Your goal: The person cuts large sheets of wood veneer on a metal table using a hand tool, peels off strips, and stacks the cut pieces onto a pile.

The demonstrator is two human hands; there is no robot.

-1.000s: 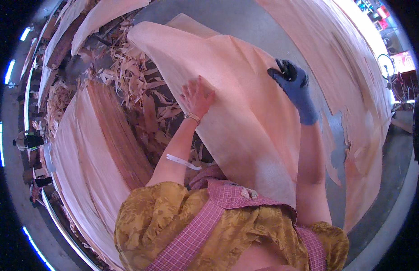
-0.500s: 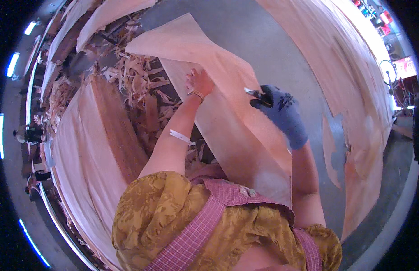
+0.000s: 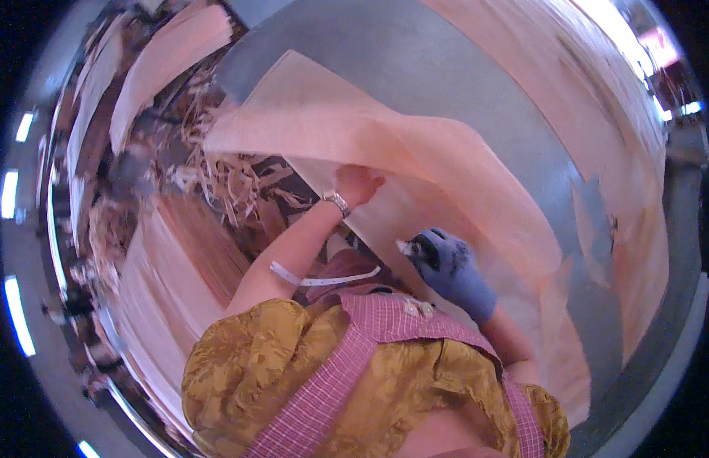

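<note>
Basically, the thin wood sheet [image 3: 476, 164] sits right at both hands: it spreads beyond the left fingertips and runs off to their right, buckled, with a raised fold arching just ahead of them. Pointed far corner lies beyond the left fingers; can't tell if it's the same sheet or another one underneath.

Left hand [image 3: 356, 185], bare: at the near edge of the fold, thumb out to the right. Fingers blurred and shaded, so can't tell how far open or whether they grip the sheet. Right hand [image 3: 450, 267], blue-grey glove: nearer the body, over the sheet, fingers curled closed around a small pale object [image 3: 405, 247], end poking out past the fingertips; too blurred to identify.

Surface: smooth grey surface [image 3: 446, 69], bare patch ahead of both hands' fingers. Long wood sheets [image 3: 568, 84] well beyond the right fingers, on the right side. Scrap strips [image 3: 232, 183] in a tangled heap just left of the left fingers; sheet stack [image 3: 156, 282] farther left and closer to the body, curved sheets [image 3: 171, 72] ahead-left.

Room: light strips [image 3: 9, 195] far left of the fingers, bright glare [image 3: 618, 27] far ahead-right. Rim detail is blurred.
</note>
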